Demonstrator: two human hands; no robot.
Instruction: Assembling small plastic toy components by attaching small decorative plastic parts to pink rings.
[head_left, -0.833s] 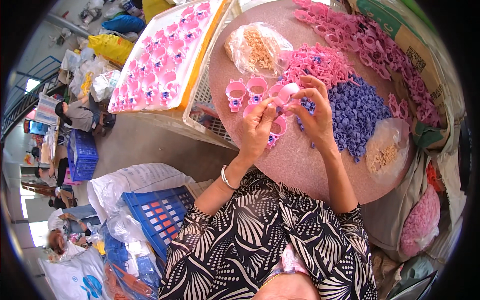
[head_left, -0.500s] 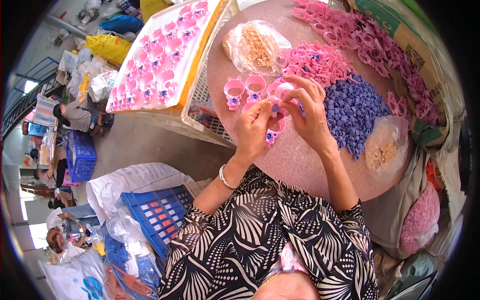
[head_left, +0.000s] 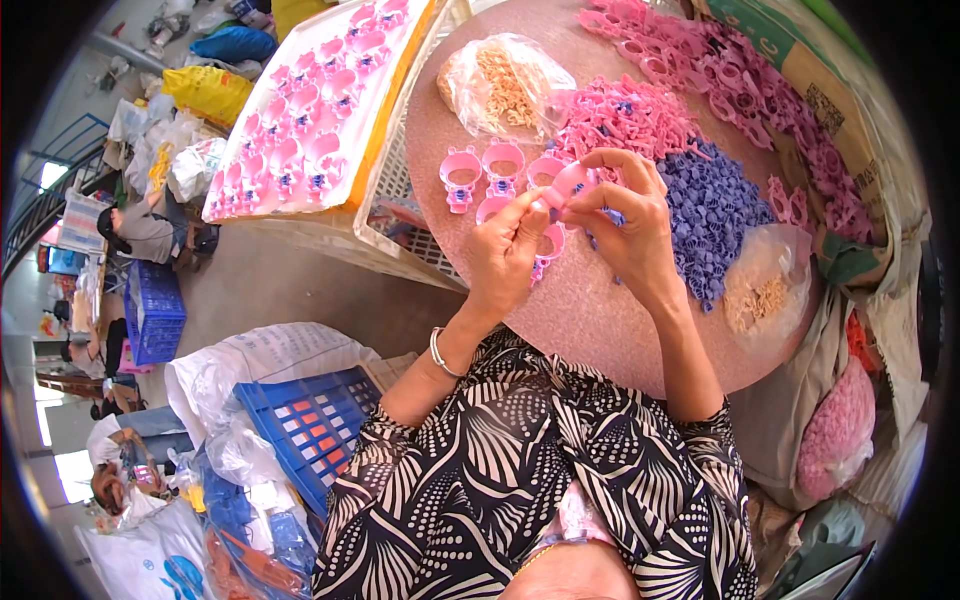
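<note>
Both hands meet over the round speckled table, on one small pink plastic figure piece. My left hand pinches it from the left between thumb and finger. My right hand grips its other side, fingers bent; a dark blue spot shows on the piece. Several pink ring-headed figures with blue bits lie beside and partly beneath my left hand. Just beyond the hands is a heap of small pink parts. A heap of small blue parts lies right of my right hand.
Clear bags of beige bits lie on the table. More pink parts line its far right, against a cardboard box. At left, a white tray of pink figures rests on a crate. A blue basket stands lower left.
The pink piece has turned in my fingers and now shows a blue spot. My right hand has shifted slightly right and down; the whole view has moved a little.
</note>
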